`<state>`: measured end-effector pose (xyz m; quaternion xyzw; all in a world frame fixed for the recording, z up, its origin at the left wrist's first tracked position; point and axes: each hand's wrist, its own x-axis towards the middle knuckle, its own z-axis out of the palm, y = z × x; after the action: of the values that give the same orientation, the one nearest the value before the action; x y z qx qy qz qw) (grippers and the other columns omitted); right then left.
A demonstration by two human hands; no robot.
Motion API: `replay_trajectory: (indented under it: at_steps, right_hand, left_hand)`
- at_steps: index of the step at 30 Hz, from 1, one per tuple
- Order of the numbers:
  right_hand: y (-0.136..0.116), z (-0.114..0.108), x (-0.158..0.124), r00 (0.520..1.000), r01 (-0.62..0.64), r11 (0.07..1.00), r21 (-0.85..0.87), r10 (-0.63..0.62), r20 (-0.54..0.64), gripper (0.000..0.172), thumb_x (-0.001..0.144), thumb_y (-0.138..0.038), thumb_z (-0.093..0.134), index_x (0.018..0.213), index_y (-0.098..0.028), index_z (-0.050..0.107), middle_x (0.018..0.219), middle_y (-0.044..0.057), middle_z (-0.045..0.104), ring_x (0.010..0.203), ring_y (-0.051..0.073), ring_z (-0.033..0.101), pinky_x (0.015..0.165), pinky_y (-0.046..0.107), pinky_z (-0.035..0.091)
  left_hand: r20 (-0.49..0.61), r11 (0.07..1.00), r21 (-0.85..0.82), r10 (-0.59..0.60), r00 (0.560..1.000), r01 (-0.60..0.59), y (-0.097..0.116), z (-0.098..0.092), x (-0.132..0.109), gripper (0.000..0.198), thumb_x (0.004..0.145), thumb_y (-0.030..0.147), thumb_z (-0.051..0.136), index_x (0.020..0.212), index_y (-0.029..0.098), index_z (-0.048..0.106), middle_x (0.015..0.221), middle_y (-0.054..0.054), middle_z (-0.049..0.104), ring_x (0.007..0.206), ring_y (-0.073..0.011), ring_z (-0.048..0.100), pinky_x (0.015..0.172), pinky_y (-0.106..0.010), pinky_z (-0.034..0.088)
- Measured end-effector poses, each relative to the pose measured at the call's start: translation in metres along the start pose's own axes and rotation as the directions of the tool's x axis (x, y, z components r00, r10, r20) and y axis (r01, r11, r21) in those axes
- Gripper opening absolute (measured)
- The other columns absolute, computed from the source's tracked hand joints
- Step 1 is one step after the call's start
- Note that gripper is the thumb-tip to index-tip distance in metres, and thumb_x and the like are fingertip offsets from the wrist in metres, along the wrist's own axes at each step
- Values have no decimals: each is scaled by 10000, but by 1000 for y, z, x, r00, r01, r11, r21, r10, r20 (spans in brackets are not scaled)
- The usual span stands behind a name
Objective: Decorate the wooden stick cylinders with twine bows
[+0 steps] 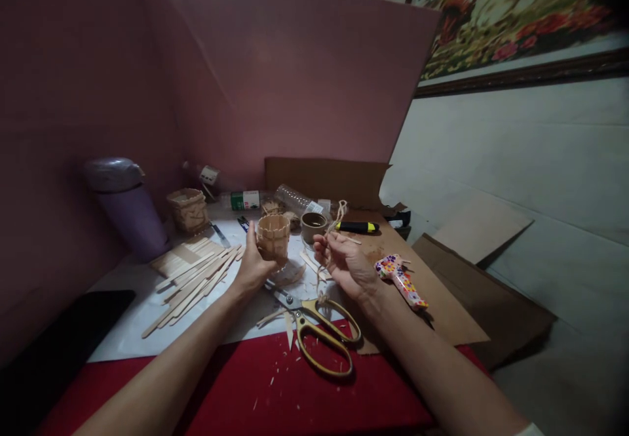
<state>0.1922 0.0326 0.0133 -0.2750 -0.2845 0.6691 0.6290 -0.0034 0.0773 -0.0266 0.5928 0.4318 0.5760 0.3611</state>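
Left hand (252, 267) (loosely curved) holds a wooden cup (275, 236); right hand (350, 265) pinches twine (340, 212).

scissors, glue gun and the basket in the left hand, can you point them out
Scissors (290, 301), head view: on the pivot.
Glue gun (405, 284), head view: on the flowered grip.
Basket (275, 242), head view: on its outer wall.

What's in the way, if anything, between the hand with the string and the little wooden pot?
Nothing visible stands between the right hand, which holds the string, and the little wooden pot in the left hand. The round brown container sits farther back; the scissors lie nearer the person.
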Motion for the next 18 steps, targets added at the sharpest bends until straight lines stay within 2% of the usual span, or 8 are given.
replay_trajectory:
  at_steps: [2,4,8,9,10,12,15,18]
  right_hand:
    - [1,1,-1,1000,19,998,-52,-18,7,155,716,-189,777,785,-169,640,855,17,694,752,105,615,704,241,477]
    - [2,4,-4,999,37,991,-128,-36,13,200,685,-252,805,790,-170,655,873,18,681,764,111,591,686,246,445]
    - [6,15,-15,995,82,941,-329,-60,76,286,643,-360,827,777,-165,666,837,16,648,712,111,521,658,254,392]
    - [7,18,-18,992,106,917,-383,-70,107,297,649,-383,821,773,-163,665,799,8,631,687,108,500,646,254,378]
    - [9,20,-21,987,130,892,-433,-74,144,302,665,-404,809,765,-162,658,751,-5,606,661,105,478,630,254,363]
    - [12,24,-25,974,171,846,-506,-68,216,313,687,-430,790,737,-163,635,671,-28,552,621,100,440,603,252,337]
    - [15,24,-28,957,191,811,-553,-27,290,327,701,-438,775,695,-168,591,637,-38,517,598,97,414,586,252,322]
    - [16,22,-27,945,192,801,-567,4,326,307,741,-420,740,689,-171,568,639,-33,526,591,98,422,583,252,331]
  left_hand:
    - [-61,995,100,20,998,-13,3,-4,-3,1152,515,335,865,1484,159,267,1403,-207,470,1318,-380,431,1076,-511,359]
    - [-159,970,226,132,978,-94,11,-9,-7,1026,589,410,825,1449,131,338,1361,-215,492,1309,-392,416,1077,-563,319]
    - [-234,834,360,514,825,-417,41,-7,-26,561,770,311,705,1283,178,523,1173,-127,598,1125,-277,535,986,-470,413]
    - [-190,831,318,528,828,-457,49,-4,-31,377,821,278,654,1181,188,589,1068,-95,625,1009,-233,573,913,-414,455]
    - [-120,845,247,512,851,-474,56,0,-36,251,855,263,615,1095,190,629,980,-72,632,902,-198,587,839,-364,476]
    - [2,900,117,423,906,-420,66,8,-45,193,825,286,662,986,179,671,922,-57,618,766,-156,566,692,-291,477]
    - [18,975,-52,215,976,-214,71,14,-49,155,787,303,701,743,157,674,801,-41,612,708,-135,556,622,-249,452]
    - [59,978,-209,11,998,1,71,13,-48,235,772,317,710,624,145,648,609,-1,567,574,-97,510,540,-216,417]
